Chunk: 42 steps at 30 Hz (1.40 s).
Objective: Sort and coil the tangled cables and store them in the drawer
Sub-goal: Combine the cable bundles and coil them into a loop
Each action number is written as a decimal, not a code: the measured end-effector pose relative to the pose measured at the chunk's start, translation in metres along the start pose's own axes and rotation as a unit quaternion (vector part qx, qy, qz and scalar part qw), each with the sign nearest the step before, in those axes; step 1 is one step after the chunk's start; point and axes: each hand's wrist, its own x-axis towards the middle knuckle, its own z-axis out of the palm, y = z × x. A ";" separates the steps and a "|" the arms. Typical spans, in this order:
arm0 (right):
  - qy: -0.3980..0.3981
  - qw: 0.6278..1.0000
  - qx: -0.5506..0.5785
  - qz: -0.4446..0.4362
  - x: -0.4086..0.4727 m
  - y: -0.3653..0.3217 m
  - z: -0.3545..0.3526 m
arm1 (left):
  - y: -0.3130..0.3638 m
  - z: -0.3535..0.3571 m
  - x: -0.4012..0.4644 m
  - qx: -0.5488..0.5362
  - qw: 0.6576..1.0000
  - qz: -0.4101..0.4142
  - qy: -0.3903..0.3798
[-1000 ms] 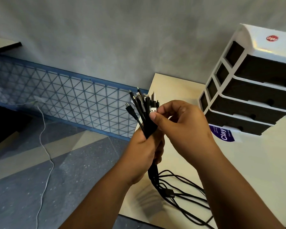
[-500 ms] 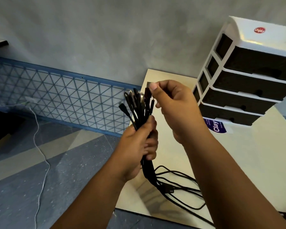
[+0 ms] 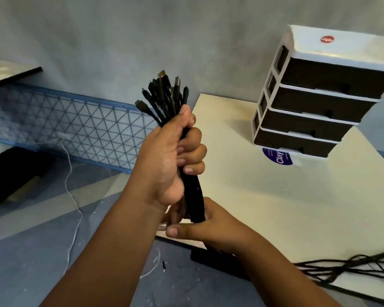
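Note:
A thick bundle of black cables (image 3: pixel 192 196) stands upright over the table's left corner, its several plug ends (image 3: pixel 164 94) fanned out at the top. My left hand (image 3: pixel 171 156) grips the bundle just under the plugs. My right hand (image 3: pixel 208 229) is lower down, fingers wrapped around the same bundle near the table edge. The loose tails of the cables (image 3: pixel 353 269) trail across the table at the lower right. A white drawer unit (image 3: pixel 319 91) with dark, closed drawers stands at the table's back right.
The cream table (image 3: pixel 264 196) has a purple round label (image 3: pixel 277 157) in front of the drawer unit. A blue lattice panel (image 3: pixel 75 125) lines the wall at left. A white cord (image 3: pixel 73 196) lies on the grey floor beside a dark object (image 3: pixel 13 173).
My right hand has left the plug ends and dropped below my left hand to hold the bundle lower down. The bundle has risen and the view has shifted left.

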 end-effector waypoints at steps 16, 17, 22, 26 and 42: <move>0.150 0.986 0.050 -0.055 -0.229 0.049 0.029 | -0.086 0.144 -0.136 0.005 0.999 -0.020 -0.040; 0.166 0.984 0.041 -0.057 -0.239 0.054 0.027 | -0.092 0.151 -0.139 0.002 0.999 -0.028 -0.038; 0.181 0.983 -0.016 -0.018 -0.278 0.085 0.007 | -0.112 0.181 -0.143 -0.020 0.997 -0.060 -0.040; 0.153 0.980 -0.075 0.103 -0.306 0.126 -0.007 | -0.112 0.199 -0.141 -0.014 0.998 -0.051 -0.045; 0.316 0.922 -0.017 -0.223 -0.331 -0.042 -0.060 | -0.120 0.268 -0.120 0.012 0.979 -0.107 -0.173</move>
